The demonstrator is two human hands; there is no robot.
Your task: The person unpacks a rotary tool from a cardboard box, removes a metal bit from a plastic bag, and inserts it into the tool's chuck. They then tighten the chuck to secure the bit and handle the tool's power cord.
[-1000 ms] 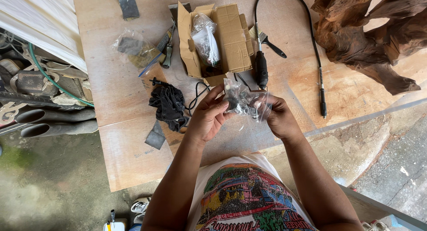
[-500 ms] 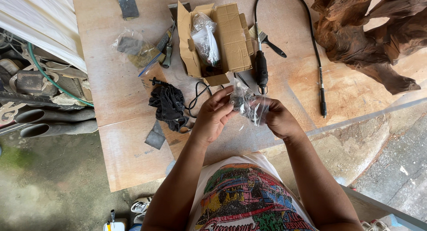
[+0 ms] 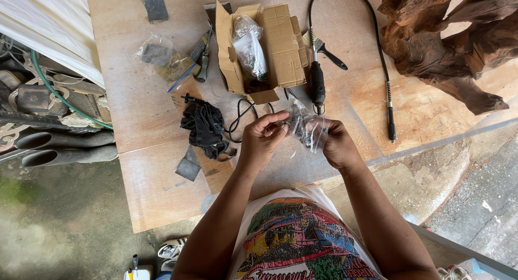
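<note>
Both of my hands hold a small clear plastic bag (image 3: 306,128) above the plywood tabletop (image 3: 151,177). My left hand (image 3: 263,140) pinches the bag's upper left edge with its fingertips. My right hand (image 3: 335,145) grips the bag's right side from underneath. Something small and dark lies inside the bag; I cannot tell what it is. Just beyond my hands stands an open cardboard box (image 3: 270,45) with another clear bag (image 3: 249,45) in it.
A black flexible-shaft tool (image 3: 317,83) with its long cable (image 3: 384,69) lies past the box. A dark cloth (image 3: 206,128) lies to the left, a brush (image 3: 326,50), pliers (image 3: 200,56) and a bagged item (image 3: 159,56) lie nearby. A gnarled wood piece (image 3: 442,42) fills the right.
My hands have shifted slightly with the bag, my left fingers working along its top edge. Nothing else on the table has moved.
</note>
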